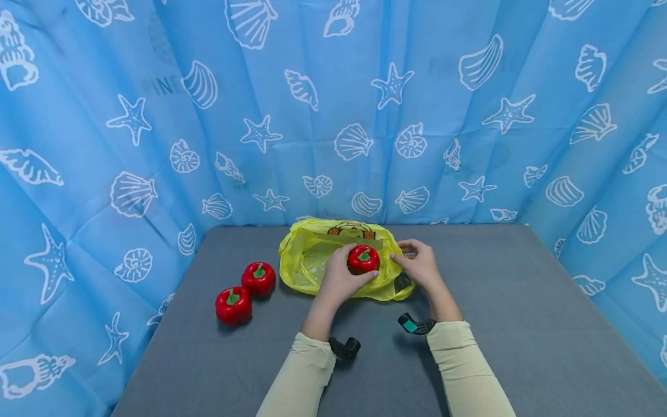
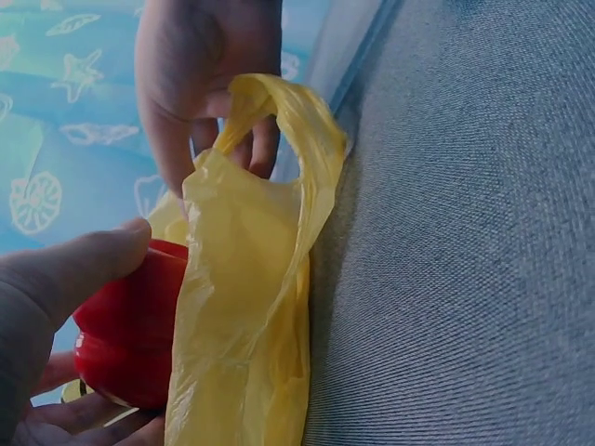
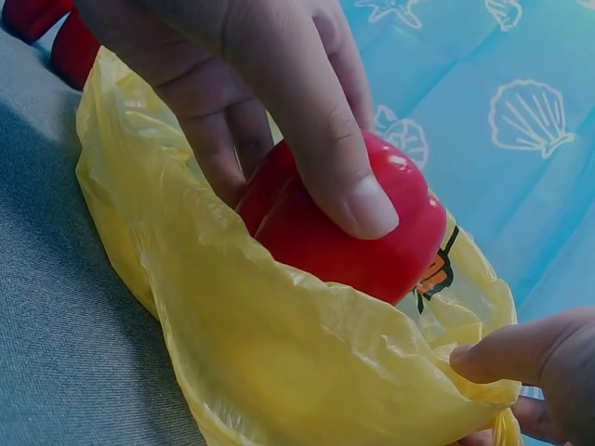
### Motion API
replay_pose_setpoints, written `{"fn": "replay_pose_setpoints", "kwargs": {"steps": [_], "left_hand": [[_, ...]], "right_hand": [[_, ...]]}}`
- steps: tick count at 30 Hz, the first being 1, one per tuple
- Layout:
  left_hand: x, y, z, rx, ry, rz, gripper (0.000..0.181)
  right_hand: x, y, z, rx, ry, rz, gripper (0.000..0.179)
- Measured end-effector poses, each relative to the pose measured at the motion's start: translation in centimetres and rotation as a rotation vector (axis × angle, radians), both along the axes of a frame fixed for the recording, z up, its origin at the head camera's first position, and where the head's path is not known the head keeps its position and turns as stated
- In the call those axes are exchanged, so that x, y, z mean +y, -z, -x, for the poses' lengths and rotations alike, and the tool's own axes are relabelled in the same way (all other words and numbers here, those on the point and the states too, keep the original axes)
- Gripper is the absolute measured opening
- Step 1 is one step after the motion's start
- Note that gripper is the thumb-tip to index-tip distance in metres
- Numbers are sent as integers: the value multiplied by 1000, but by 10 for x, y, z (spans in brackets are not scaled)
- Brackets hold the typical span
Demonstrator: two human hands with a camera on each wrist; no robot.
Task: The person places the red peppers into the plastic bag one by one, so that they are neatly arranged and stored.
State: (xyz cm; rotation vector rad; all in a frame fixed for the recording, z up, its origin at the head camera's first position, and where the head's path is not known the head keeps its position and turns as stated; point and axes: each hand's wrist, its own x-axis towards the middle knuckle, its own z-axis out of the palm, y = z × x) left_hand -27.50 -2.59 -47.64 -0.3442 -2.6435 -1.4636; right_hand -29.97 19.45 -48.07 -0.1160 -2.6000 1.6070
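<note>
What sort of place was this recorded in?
Probably a makeshift recording booth, though the wider room isn't shown: a blue seashell-print curtain hangs behind and beside a grey table, and the person wears wrist cameras.

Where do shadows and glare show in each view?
Head: soft shadow on the gray table beside the right sleeve. Left wrist: darker strip of table along the yellow bag. Right wrist: white highlights on the red pepper in the left hand.
</note>
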Motion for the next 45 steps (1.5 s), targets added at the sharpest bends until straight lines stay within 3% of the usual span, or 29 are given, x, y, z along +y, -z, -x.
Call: {"fn": "replay_pose_setpoints", "kwargs": {"steps": [9, 24, 45], "left_hand": [[2, 4, -1, -14, 1, 40, 81], [3, 9, 1, -26, -9, 27, 82], [1, 4, -3, -45, 48, 53, 80]], "right_hand": [[0, 0, 0, -3, 5, 5, 40], [0, 0, -1, -2, -3, 16, 40], [3, -2, -2, -9, -11, 15, 42]]}}
